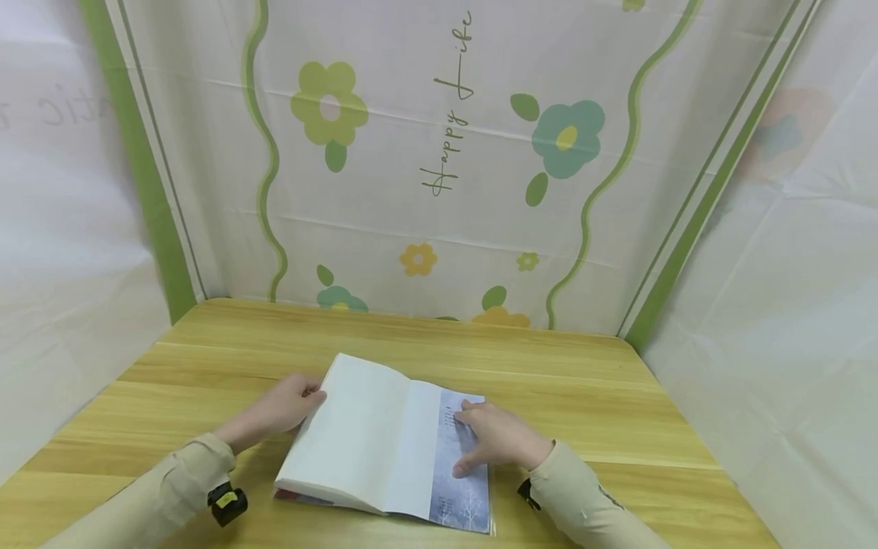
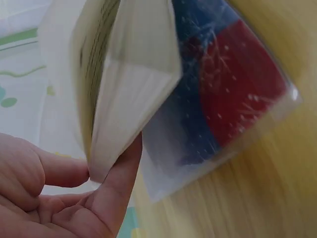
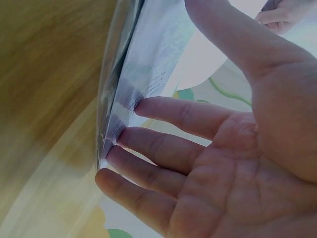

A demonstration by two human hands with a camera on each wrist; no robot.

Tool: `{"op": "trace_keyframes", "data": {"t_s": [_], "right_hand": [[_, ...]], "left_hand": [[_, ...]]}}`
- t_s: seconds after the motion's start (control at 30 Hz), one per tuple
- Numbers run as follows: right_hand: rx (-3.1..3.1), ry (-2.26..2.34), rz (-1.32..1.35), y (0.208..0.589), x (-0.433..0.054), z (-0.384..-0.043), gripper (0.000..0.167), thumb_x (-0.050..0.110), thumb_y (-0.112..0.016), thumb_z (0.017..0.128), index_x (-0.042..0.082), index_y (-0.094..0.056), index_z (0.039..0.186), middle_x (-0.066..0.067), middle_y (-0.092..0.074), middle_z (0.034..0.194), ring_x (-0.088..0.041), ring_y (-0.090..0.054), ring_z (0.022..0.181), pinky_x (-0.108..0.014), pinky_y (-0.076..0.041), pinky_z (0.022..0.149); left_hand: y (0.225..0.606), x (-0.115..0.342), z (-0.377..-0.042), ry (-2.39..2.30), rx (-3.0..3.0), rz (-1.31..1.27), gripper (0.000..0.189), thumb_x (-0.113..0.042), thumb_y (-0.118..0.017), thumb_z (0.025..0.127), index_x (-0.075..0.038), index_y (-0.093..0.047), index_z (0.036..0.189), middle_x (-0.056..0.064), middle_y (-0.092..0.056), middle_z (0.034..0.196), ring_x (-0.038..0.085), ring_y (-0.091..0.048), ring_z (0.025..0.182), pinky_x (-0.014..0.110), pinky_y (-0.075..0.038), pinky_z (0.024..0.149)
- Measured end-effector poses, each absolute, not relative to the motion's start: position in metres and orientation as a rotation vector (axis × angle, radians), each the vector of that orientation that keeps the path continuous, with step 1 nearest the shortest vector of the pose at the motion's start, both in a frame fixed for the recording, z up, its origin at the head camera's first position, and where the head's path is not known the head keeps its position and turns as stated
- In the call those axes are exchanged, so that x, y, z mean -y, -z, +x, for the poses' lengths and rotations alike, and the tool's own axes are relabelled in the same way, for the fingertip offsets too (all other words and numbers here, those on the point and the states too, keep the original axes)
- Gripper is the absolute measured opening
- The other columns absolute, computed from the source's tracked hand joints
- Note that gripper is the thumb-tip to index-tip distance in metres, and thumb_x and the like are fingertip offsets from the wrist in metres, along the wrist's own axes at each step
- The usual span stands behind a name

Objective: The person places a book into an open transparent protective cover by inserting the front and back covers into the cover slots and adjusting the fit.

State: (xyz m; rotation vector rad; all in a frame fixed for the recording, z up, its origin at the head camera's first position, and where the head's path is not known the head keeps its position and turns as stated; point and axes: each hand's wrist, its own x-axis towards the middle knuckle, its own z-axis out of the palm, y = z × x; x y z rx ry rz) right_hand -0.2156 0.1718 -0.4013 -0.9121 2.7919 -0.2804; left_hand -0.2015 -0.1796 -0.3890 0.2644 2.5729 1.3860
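An open book (image 1: 363, 435) lies on the wooden table, its left side a thick block of pages with a blank one on top. Along its right side runs a blue-purple cover flap (image 1: 449, 488) with small print and white trees. My left hand (image 1: 291, 404) pinches the page block at its left edge between thumb and fingers. In the left wrist view the pages (image 2: 133, 84) stand lifted from the red and blue cover (image 2: 242, 84), which has a clear plastic sleeve. My right hand (image 1: 497, 438) rests on the flap with fingers spread and fairly straight.
The wooden table (image 1: 583, 404) extends around the book. Behind it hangs a white curtain (image 1: 480, 221) with flowers and lettering, and more pale cloth closes off the left and right sides. A black wrist strap device (image 1: 228, 503) sits on the left sleeve.
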Motion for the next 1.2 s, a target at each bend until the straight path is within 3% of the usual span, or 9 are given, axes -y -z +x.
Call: {"op": "trace_keyframes", "data": {"t_s": [0.3, 0.53, 0.87, 1.2], "right_hand": [[-2.792, 0.284, -0.897, 0.402, -0.171, -0.214, 0.09, 0.046, -0.088, 0.066, -0.005, -0.056, 0.133, -0.026, -0.046, 0.142, -0.04, -0.046, 0.129, -0.05, -0.036, 0.108], [-2.78, 0.32, -0.906, 0.402, -0.171, -0.213, 0.091, 0.043, -0.089, 0.065, -0.007, -0.055, 0.133, -0.029, -0.045, 0.141, -0.042, -0.045, 0.129, -0.052, -0.035, 0.108], [-2.772, 0.331, -0.912, 0.402, -0.17, -0.214, 0.09, 0.043, -0.088, 0.066, -0.008, -0.055, 0.133, -0.029, -0.045, 0.142, -0.042, -0.044, 0.13, -0.051, -0.035, 0.109], [-2.767, 0.347, -0.909, 0.401, -0.171, -0.214, 0.091, 0.042, -0.089, 0.066, -0.008, -0.054, 0.133, -0.029, -0.045, 0.142, -0.042, -0.044, 0.13, -0.052, -0.034, 0.109]], "left_hand": [[0.4, 0.184, -0.205, -1.336, -2.576, 0.278, 0.016, -0.01, -0.058, 0.097, 0.0, -0.066, 0.087, 0.007, -0.06, 0.075, 0.018, -0.055, 0.065, 0.034, -0.051, 0.057], [0.404, 0.184, -0.204, -1.357, -2.555, 0.285, 0.016, -0.005, -0.061, 0.093, 0.004, -0.07, 0.101, 0.006, -0.066, 0.082, 0.019, -0.061, 0.07, 0.036, -0.055, 0.059], [0.408, 0.185, -0.203, -1.296, -2.597, 0.258, 0.012, -0.006, -0.065, 0.091, 0.001, -0.071, 0.098, 0.005, -0.059, 0.07, 0.016, -0.051, 0.059, 0.029, -0.047, 0.051], [0.406, 0.186, -0.202, -1.283, -2.62, 0.214, 0.024, -0.007, -0.064, 0.092, 0.009, -0.067, 0.109, 0.007, -0.064, 0.085, 0.019, -0.059, 0.07, 0.035, -0.057, 0.058]]}}
